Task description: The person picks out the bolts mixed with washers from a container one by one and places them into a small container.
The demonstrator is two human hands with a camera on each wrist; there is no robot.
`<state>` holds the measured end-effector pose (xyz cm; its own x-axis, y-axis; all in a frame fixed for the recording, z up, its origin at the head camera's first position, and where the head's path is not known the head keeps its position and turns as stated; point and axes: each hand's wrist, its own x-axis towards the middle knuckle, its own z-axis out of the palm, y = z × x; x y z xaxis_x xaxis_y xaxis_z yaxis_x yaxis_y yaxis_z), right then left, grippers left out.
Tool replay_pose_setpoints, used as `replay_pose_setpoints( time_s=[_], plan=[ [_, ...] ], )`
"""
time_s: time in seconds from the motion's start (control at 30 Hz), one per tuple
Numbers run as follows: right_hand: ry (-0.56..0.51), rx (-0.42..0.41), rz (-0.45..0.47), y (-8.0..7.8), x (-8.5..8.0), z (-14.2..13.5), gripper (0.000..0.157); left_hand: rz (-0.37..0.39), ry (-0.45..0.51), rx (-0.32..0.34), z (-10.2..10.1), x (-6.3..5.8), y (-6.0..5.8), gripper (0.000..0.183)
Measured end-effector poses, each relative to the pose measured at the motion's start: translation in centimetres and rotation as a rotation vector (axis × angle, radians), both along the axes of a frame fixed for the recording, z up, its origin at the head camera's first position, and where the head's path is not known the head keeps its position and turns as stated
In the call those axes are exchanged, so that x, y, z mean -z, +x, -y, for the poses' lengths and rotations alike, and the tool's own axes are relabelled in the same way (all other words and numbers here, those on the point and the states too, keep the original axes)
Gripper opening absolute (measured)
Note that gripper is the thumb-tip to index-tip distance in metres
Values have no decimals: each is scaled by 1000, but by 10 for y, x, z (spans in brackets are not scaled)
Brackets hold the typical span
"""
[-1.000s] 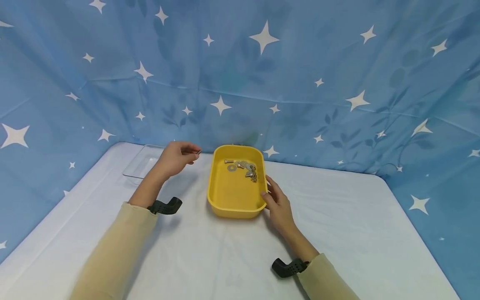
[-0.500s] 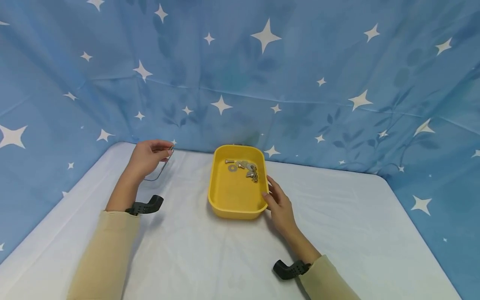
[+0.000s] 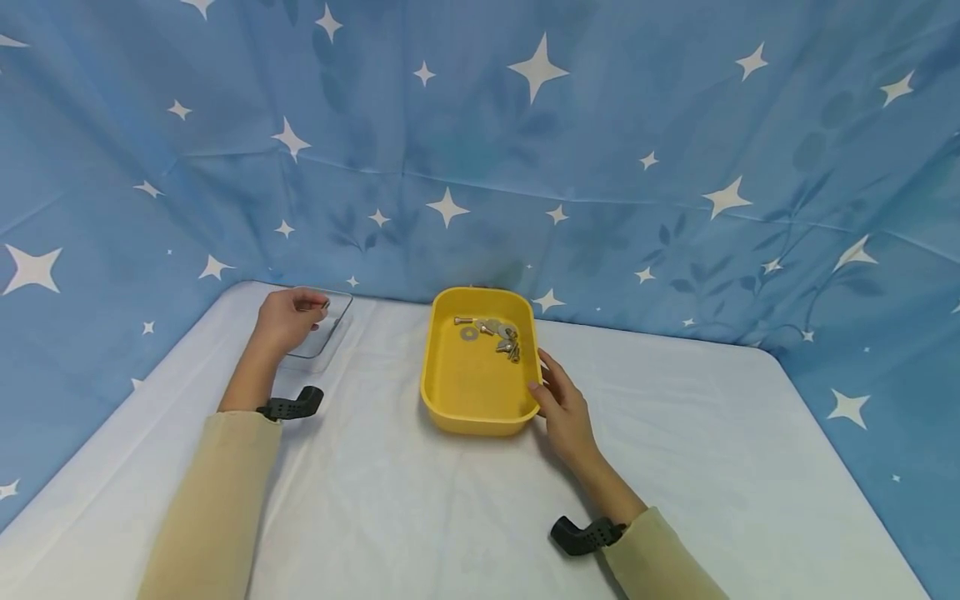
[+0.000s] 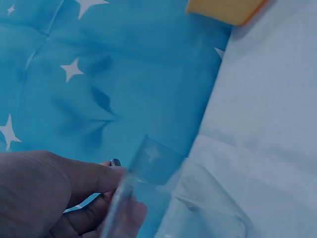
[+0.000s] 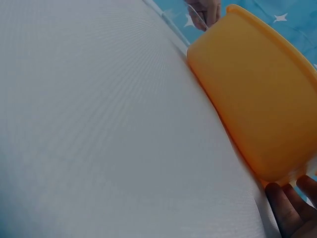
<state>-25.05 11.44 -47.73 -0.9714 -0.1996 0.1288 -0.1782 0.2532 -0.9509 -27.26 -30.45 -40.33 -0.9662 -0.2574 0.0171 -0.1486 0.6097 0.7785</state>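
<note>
In the head view my left hand [image 3: 287, 321] is over the clear plastic box [image 3: 321, 354] at the table's back left. It pinches a small screw between thumb and fingers; the screw's threaded end [image 4: 115, 162] shows above the fingertips in the left wrist view. My right hand [image 3: 567, 417] holds the right side of a yellow tray [image 3: 468, 387], thumb at the rim and fingers against the outer wall. Inside the tray's far half lie several metal screws [image 3: 514, 354] and flat washers [image 3: 468, 333]. The left hand and forearm hide part of the clear box.
A white cloth [image 3: 420, 508] covers the table. Behind it hangs a blue curtain [image 3: 480, 150] with white stars, close to the table's back edge. Black wrist mounts [image 3: 296, 404] stick out from both sleeves.
My left hand has moved left with the screw, from near the yellow tray to over the clear box. The right hand stays at the tray.
</note>
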Motion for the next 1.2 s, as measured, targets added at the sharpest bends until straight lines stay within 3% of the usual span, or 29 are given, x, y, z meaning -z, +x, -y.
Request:
replay_pose_setpoints(
  time_s=[0.17, 0.4, 0.63, 1.03, 1.2],
  plan=[
    [-7, -4, -6, -2, 0, -1, 53, 31, -37, -16, 0, 7, -6, 33],
    [-7, 6, -3, -3, -2, -2, 53, 42, -174, 14, -1, 12, -13, 30],
    [-10, -3, -3, -2, -2, -2, 53, 128, -276, 10, -4, 19, -16, 32],
    [-16, 6, 18, 0, -2, 0, 54, 245, -294, -32, -8, 18, -14, 33],
    [-25, 1, 7, 1, -1, -1, 54, 253, -301, -23, -8, 19, -14, 30]
  ],
)
